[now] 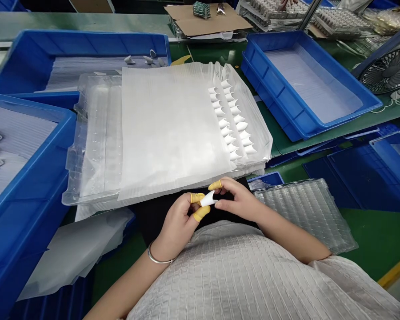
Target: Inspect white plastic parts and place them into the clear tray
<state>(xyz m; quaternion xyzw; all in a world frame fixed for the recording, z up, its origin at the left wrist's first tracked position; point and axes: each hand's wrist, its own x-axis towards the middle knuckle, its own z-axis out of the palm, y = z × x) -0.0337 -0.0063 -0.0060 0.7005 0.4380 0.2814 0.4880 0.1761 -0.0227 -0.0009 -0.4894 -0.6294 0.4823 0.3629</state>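
Note:
Between yellow-cotted fingers, my left hand point(182, 218) pinches a small white tapered shell point(207, 199), hollow and cut slantwise at one end. My right hand point(238, 199) is at the shell's open end, its thumb and a yellow-cotted finger spread apart; whether it touches the rim is hard to tell. Just beyond both hands lies a stack of clear plastic trays point(72, 178). A translucent white sheet point(170, 133) covers its middle. To the right of the sheet, two columns of similar white shells point(233, 120) sit in the tray.
Blue bins stand at left point(58, 142), back left point(96, 44) and right point(286, 98); the left two hold some shells. A black fan point(391, 69) is at far right. A clear ribbed tray point(306, 209) lies below my right forearm. Someone's hand point(286, 3) shows at the back.

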